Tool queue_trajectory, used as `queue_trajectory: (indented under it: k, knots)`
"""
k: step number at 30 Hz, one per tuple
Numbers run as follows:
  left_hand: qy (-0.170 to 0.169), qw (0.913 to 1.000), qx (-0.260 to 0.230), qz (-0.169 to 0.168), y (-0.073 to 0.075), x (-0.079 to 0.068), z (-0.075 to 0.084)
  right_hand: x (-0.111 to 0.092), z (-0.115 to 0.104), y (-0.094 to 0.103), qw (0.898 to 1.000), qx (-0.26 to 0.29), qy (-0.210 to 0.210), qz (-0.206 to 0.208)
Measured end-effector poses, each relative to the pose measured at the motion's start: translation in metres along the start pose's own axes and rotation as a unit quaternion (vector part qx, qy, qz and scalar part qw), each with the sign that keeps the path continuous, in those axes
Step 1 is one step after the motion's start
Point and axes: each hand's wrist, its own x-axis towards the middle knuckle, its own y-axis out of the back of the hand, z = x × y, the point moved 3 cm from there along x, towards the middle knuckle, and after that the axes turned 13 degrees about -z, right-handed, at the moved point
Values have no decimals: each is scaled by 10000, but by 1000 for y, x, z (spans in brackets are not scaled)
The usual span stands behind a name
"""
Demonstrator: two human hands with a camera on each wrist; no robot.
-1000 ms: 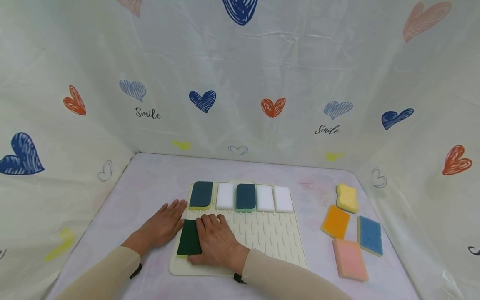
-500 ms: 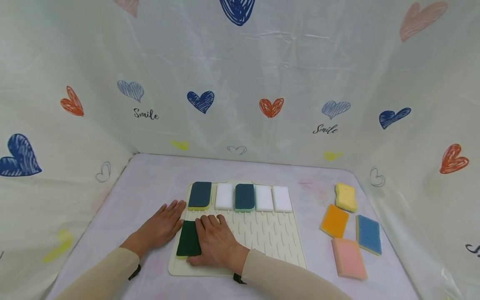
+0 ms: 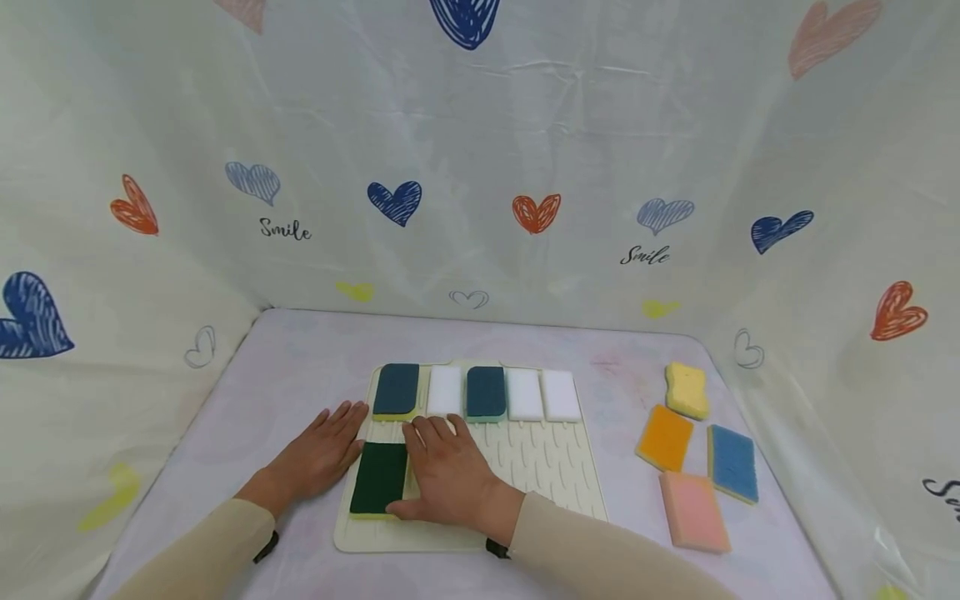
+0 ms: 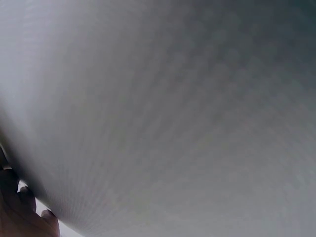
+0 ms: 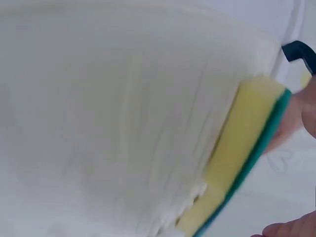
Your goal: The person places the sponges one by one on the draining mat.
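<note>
A dark green-topped sponge (image 3: pixel 378 481) with a yellow underside lies on the cream ridged mat (image 3: pixel 525 475), at its near left. My right hand (image 3: pixel 457 483) hovers over the mat just right of that sponge, fingers loosely bent and thumb tip at its lower right corner. In the right wrist view the sponge (image 5: pixel 247 133) shows its yellow side, with the right fingers (image 5: pixel 294 228) apart from it. My left hand (image 3: pixel 318 454) rests with extended fingers along the mat's left edge, fingertips near the sponge. Grey blur fills most of the left wrist view.
Along the mat's far edge stand two blue-topped sponges (image 3: pixel 397 389) and several white blocks (image 3: pixel 561 396). At the table's right lie a yellow sponge (image 3: pixel 687 390), an orange one (image 3: pixel 665 438), a blue one (image 3: pixel 732 463) and a pink one (image 3: pixel 694 512). Heart-printed sheeting surrounds the table.
My right hand has let go of the dark green sponge and shifted right, uncovering more of it. The left hand stays in place. The head view has turned slightly.
</note>
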Motion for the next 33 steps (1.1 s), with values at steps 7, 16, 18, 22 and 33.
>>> queue_trajectory:
  k: [7, 16, 18, 22, 33]
  knots:
    - [22, 10000, -23, -4, -1, 0, 0, -36, 51, 3, 9994, -53, -226, 271]
    - [35, 10000, -71, -9, 2, -2, 4, -95, 123, -5, 9985, -354, -354, 199]
    - [42, 10000, -89, -13, 2, -2, 4, -112, 138, -5, 9983, -487, -319, 65]
    - [64, 9999, -129, -27, 2, -2, 4, -149, 165, -6, 9965, -802, -105, -191]
    - [120, 9998, -144, -40, 3, -2, 5, -239, 215, -11, 9854, -1565, 207, -641]
